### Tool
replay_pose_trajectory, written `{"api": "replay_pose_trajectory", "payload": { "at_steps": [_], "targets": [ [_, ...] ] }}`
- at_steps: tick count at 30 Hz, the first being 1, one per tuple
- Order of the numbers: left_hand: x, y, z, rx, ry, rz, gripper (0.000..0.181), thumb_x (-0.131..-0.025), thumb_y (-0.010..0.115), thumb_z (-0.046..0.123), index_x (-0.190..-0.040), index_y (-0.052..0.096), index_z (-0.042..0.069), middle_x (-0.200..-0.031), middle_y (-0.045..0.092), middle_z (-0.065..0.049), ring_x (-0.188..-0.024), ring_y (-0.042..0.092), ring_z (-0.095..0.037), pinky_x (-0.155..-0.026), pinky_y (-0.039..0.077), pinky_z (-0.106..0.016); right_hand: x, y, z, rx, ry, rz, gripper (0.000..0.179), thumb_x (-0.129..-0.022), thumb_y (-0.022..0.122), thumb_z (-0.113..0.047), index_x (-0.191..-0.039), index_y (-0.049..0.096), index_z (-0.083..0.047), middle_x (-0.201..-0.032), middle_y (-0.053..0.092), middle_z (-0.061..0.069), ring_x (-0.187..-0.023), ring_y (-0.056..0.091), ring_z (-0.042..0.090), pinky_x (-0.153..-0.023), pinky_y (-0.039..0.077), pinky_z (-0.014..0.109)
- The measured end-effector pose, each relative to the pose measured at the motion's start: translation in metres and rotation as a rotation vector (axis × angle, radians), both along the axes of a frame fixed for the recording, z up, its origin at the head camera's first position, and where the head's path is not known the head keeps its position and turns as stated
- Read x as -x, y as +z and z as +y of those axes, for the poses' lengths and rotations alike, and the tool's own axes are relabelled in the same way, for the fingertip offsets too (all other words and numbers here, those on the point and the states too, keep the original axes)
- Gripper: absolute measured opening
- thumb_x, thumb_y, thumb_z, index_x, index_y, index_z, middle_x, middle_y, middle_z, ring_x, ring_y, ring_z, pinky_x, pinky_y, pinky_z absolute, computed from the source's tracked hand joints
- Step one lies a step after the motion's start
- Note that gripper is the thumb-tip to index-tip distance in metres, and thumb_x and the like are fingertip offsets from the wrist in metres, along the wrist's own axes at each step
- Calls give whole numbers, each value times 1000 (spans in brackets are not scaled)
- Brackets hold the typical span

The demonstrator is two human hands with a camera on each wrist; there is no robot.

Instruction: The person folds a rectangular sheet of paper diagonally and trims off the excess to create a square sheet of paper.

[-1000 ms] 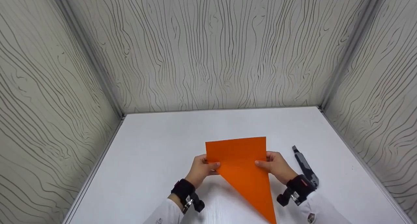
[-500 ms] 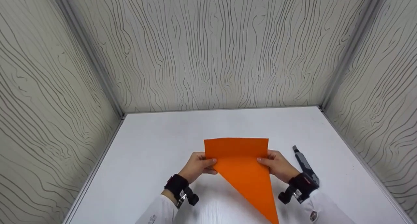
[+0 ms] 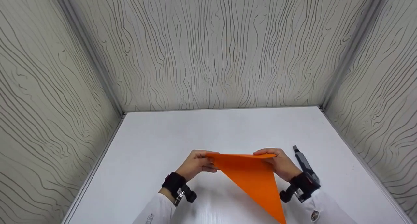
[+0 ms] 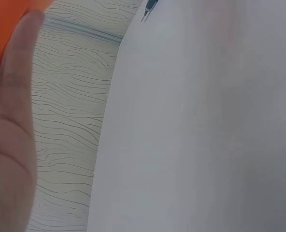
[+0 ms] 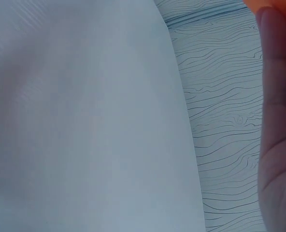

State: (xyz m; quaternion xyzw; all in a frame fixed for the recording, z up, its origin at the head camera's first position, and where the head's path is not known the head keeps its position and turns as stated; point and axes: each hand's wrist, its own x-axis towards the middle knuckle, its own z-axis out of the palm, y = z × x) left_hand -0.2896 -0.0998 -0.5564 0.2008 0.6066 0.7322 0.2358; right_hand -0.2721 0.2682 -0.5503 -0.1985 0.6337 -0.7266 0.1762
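Observation:
An orange sheet of paper [image 3: 251, 178] is held up between both hands over the white table, its top edge bent over and its lower part tapering to a point at the front right. The left hand [image 3: 194, 164] pinches the sheet's upper left corner. At the upper right end the right hand [image 3: 280, 163] grips it, fingers lying over the bent edge. In the left wrist view, orange paper [image 4: 5, 24] shows beside a finger at the upper left. Only a corner of the paper [image 5: 283, 7] appears in the right wrist view, above the hand.
A grey and black utility knife [image 3: 305, 164] lies on the white table [image 3: 156, 136], just right of the right hand. Wood-grain patterned panels [image 3: 221, 48] enclose the table at the back and both sides.
The sheet's top strip stood up earlier and is now bent down into a narrow edge. The right fingers have come over that edge, and the left hand has shifted slightly left.

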Motion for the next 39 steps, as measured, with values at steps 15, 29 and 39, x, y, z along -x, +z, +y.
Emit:
{"api": "replay_pose_trajectory", "payload": {
  "at_steps": [15,29,39],
  "targets": [
    [2,0,2,-50,68,-48,37,-102,46,-2,-118,79,-10,-116,82,-11,-102,81,-20,-93,65,-33,2,-5,2,3,29,120,35,-108,45,8,-110,79,0,-110,78,-5,-99,77,16,-88,65,29],
    [-5,3,25,294,386,134,34,-88,92,16,-75,61,9,-68,62,3,-67,61,-12,-62,47,-21,0,-7,-2,-110,3,193,24,-110,48,3,-110,70,12,-109,78,-4,-96,76,14,-89,65,29],
    [-5,11,23,262,202,13,26,-94,85,10,-116,77,-1,-88,77,-1,-79,73,-13,-79,62,-25,1,-6,1,-97,42,205,24,-111,51,2,-114,74,8,-114,79,-5,-100,78,13,-88,65,29]
  ]
}}
